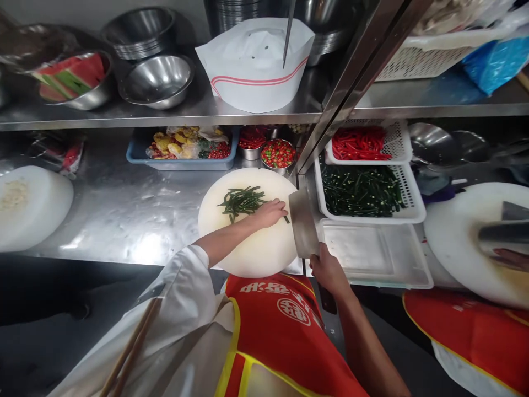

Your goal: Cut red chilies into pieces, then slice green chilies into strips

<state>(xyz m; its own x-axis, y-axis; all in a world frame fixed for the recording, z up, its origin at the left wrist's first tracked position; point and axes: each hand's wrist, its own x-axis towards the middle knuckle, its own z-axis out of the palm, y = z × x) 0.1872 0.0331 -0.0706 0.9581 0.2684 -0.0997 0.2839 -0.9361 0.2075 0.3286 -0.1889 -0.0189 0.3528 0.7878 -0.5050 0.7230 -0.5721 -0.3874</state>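
Note:
My left hand (pixel 270 214) rests on the round white cutting board (pixel 260 256), its fingers closed around thin green stalks. A short end sticks out on its right side. To the left of that hand lies a loose pile of cut green stalks (pixel 242 200). With my right hand (pixel 329 270) I grip the handle of a cleaver (pixel 303 223). Its broad blade is at the right edge of the board, a little apart from my left fingers.
Right of the board stand a clear plastic tray (pixel 372 253), a white basket of dark green stalks (pixel 359 190) and one of red chilies (pixel 357 144). Behind are a blue tray (pixel 182 164) and chopped peppers (pixel 278 153). A steel post (pixel 351 77) rises nearby. A co-worker's apron (pixel 467 336) shows at right.

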